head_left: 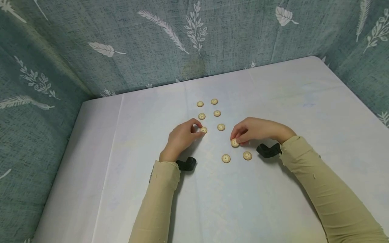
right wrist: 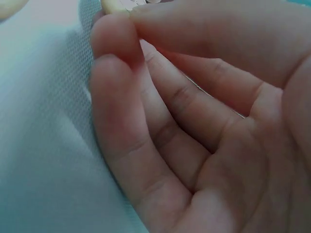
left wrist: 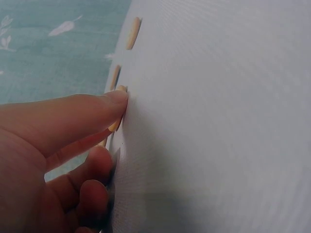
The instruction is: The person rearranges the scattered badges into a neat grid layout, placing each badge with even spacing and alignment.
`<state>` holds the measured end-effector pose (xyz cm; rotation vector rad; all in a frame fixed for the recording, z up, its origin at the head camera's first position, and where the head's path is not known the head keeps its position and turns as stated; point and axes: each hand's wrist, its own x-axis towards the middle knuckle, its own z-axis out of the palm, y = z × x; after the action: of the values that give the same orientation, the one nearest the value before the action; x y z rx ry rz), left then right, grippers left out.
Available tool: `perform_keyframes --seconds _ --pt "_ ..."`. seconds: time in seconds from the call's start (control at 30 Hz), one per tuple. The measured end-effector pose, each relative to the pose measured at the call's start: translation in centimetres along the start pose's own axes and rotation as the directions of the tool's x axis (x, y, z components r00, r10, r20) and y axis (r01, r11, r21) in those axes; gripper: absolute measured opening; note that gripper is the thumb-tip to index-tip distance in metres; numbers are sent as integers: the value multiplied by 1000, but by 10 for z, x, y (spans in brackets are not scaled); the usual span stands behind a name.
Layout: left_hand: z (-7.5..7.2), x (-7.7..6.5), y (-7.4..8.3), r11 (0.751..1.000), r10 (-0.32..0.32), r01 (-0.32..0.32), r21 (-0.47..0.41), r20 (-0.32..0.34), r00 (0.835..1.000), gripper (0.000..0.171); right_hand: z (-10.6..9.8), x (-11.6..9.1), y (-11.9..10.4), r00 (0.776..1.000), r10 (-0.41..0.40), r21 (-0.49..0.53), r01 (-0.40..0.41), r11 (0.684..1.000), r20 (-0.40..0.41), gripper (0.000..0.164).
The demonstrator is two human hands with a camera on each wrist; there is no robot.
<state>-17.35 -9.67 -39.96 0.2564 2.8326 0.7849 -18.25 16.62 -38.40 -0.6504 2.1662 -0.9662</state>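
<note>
Pale round wooden discs with a ringed face and small dark marks lie flat on the white table. My left hand (head_left: pixel 182 137) pinches one wooden disc (head_left: pixel 204 130) by its edges between thumb and forefinger, low at the tabletop. To the right, my right hand (head_left: pixel 255 130) holds another disc (head_left: pixel 234 143) between thumb and fingertips, its face partly covered by the thumb. In the right wrist view only a sliver of that disc (right wrist: pixel 114 6) shows at the top edge. Two discs, a left one (head_left: pixel 226 158) and a right one (head_left: pixel 247 155), lie just nearer than the right hand.
Beyond the hands several more discs lie in two loose columns, among them a far left disc (head_left: pixel 200 104) and a right-column disc (head_left: pixel 221 127). The white table (head_left: pixel 136 128) ends at the back and sides against a green leaf-patterned curtain (head_left: pixel 170 60). Black wrist mounts (head_left: pixel 268 151) stick out near each cuff.
</note>
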Motion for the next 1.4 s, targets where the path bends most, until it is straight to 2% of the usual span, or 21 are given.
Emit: perform_keyframes --seconds 0.33,0.57,0.83,1.27,1.4 --pt "-1 2 0 1000 -4 4 8 5 1000 24 -2 2 2 997 9 37 -6 999 -74 13" --pt "-2 0 -1 1000 -6 6 8 9 1000 24 -3 4 12 986 87 197 -58 979 -143 15" --pt "0 -1 -2 1000 12 -12 2 1 1000 24 -8 7 18 964 122 187 -78 979 -236 17" --pt "-1 -1 -2 1000 21 -21 -8 -4 1000 24 -15 14 17 941 161 196 -105 975 -297 21" --pt "0 0 -2 1000 21 -21 0 -7 1000 24 -17 18 17 926 175 206 -110 972 -335 22"
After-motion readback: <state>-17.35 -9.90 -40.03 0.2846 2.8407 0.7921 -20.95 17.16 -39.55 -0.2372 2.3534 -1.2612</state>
